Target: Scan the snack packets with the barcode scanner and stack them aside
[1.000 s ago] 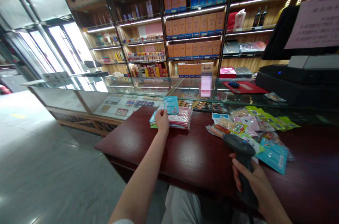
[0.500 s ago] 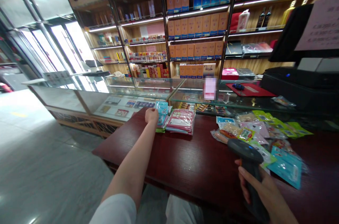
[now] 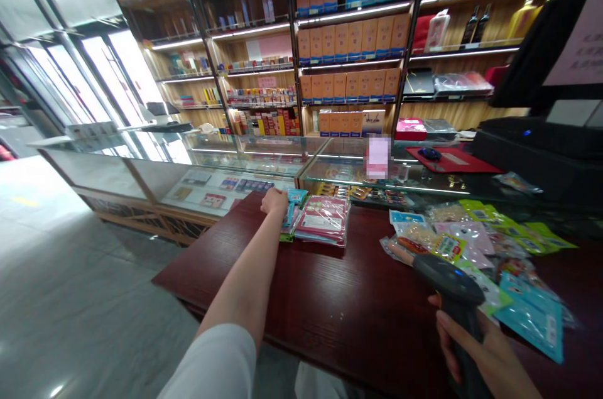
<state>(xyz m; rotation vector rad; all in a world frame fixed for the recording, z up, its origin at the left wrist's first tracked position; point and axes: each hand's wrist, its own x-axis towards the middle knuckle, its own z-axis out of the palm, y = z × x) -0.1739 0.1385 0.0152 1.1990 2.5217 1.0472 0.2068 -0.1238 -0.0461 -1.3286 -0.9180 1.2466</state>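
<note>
My right hand (image 3: 485, 345) is wrapped around the handle of a dark grey barcode scanner (image 3: 450, 279), with its head pointing up and left. At the far side of the table, my left hand (image 3: 274, 202) is closed at the edge of a blue snack packet (image 3: 296, 196); its fingertips are partly hidden. Right beside that packet lies a stack of pink packets (image 3: 324, 220) in clear wrapping. Just beyond the scanner, a loose pile holds a sausage packet (image 3: 409, 244), green packets (image 3: 499, 220) and a light-blue packet (image 3: 534, 317).
The dark red wooden table (image 3: 330, 298) spans the front. Behind it runs a glass display counter (image 3: 254, 151), carrying a mouse (image 3: 429, 153) on a red mat (image 3: 464, 161). A black checkout machine (image 3: 546, 141) stands at right. Shelves with orange boxes (image 3: 353, 41) line the back.
The blue packet by my left hand has tipped from nearly upright to lying lower on the pile. The view has shifted slightly, and my right hand with the scanner appears lower and farther right.
</note>
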